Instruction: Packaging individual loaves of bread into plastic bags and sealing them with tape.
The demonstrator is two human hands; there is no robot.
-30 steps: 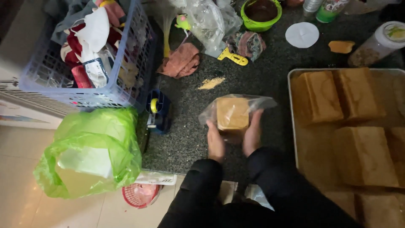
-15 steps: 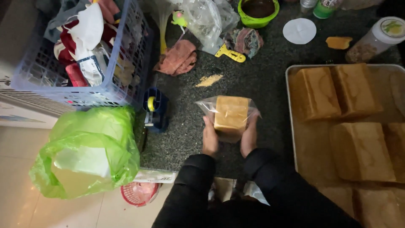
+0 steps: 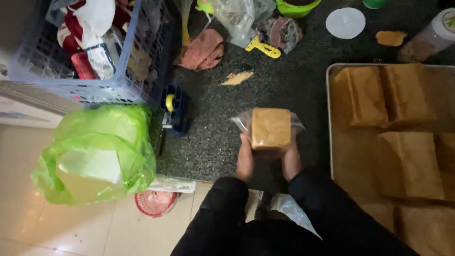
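bagged bread loaf [image 3: 270,128] held over bench [image 3: 208,142], left of baking tray [image 3: 329,142] | left hand [image 3: 245,161] and right hand [image 3: 290,161] grip closed on its near end; both equally near | loaf lies straight ahead of grip

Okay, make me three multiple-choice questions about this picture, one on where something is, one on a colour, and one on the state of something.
1. Where is the metal tray of cakes?
A. at the person's right
B. at the person's left
C. on the floor

2. What colour is the big plastic bag hanging at the counter's edge?
A. red
B. green
C. black

3. How is the square cake held?
A. bare, in one hand
B. on a plate
C. in clear wrap, between both hands

Answers: 1 A, the tray fills the right side. 2 B, it is bright green. 3 C, the left hand and right hand hold it.
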